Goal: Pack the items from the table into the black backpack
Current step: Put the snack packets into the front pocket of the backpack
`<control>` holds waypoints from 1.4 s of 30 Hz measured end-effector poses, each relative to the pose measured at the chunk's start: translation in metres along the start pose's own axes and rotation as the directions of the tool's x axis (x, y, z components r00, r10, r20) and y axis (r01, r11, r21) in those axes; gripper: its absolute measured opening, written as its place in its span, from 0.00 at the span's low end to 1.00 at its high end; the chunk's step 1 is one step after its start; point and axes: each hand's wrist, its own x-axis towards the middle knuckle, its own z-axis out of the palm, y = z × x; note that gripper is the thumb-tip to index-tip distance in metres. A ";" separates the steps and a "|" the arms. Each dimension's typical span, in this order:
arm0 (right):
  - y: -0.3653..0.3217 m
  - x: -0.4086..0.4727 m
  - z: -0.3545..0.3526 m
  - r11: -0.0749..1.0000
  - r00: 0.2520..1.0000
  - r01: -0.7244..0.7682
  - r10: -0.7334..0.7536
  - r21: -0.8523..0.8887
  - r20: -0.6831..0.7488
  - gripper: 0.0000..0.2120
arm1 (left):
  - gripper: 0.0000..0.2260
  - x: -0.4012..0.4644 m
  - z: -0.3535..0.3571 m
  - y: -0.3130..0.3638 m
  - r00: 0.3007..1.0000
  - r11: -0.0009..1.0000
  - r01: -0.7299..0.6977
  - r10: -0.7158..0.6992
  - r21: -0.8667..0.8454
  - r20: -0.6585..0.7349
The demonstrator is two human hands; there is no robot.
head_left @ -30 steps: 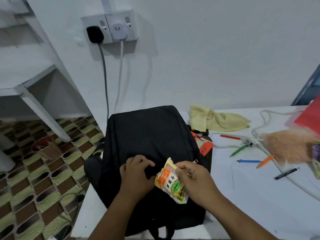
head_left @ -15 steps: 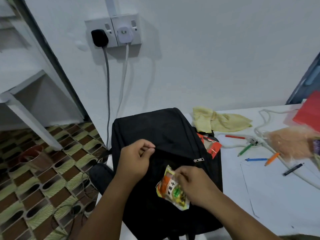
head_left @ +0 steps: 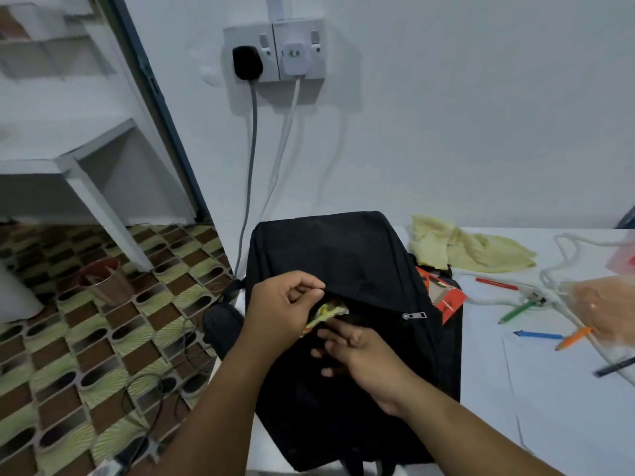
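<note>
The black backpack point(head_left: 347, 255) lies flat on the white table point(head_left: 567, 417), its front pocket unzipped. My left hand point(head_left: 281, 310) pinches the pocket's upper edge and lifts it. A yellow snack packet point(head_left: 328, 309) sits mostly inside the pocket, with only its crumpled top edge showing. My right hand point(head_left: 357, 353) lies on the backpack just below the opening, its fingers fairly straight and pointing at the packet; it holds nothing. The zip pull point(head_left: 414, 316) rests at the pocket's right end.
An orange-red pack point(head_left: 446, 298) sticks out at the backpack's right side. On the table to the right lie a yellow cloth point(head_left: 470, 250), several coloured pens point(head_left: 537, 335), a white cable point(head_left: 556, 269) and an orange plastic bag point(head_left: 604, 307). The table's left edge drops to a tiled floor point(head_left: 103, 338).
My right hand has pushed the snack packet into the front pocket and let go of it. My left hand still holds the pocket's edge up.
</note>
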 end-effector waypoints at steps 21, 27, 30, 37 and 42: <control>0.003 -0.094 -0.192 0.948 0.724 0.173 -0.307 -0.268 -0.617 0.09 | 0.12 -0.035 0.193 0.042 0.979 0.892 -0.162 0.090 0.423 0.184; 0.041 -0.142 -0.285 0.855 0.604 0.018 -0.423 -0.519 -0.676 0.09 | 0.15 -0.055 0.290 0.067 0.920 0.915 -0.176 0.022 0.363 0.390; 0.064 -0.160 -0.334 0.767 0.564 -0.130 -0.464 -0.629 -0.683 0.13 | 0.17 -0.070 0.329 0.062 0.900 0.903 -0.159 -0.033 0.399 0.434; 0.094 -0.161 -0.403 0.662 0.541 -0.433 -0.353 -0.612 -0.764 0.27 | 0.19 -0.083 0.342 0.051 0.932 0.865 -0.211 0.037 0.456 0.361; 0.109 -0.147 -0.393 0.471 0.436 -0.529 -0.564 -0.706 -0.702 0.18 | 0.17 -0.082 0.346 0.054 0.938 0.866 -0.213 0.051 0.452 0.344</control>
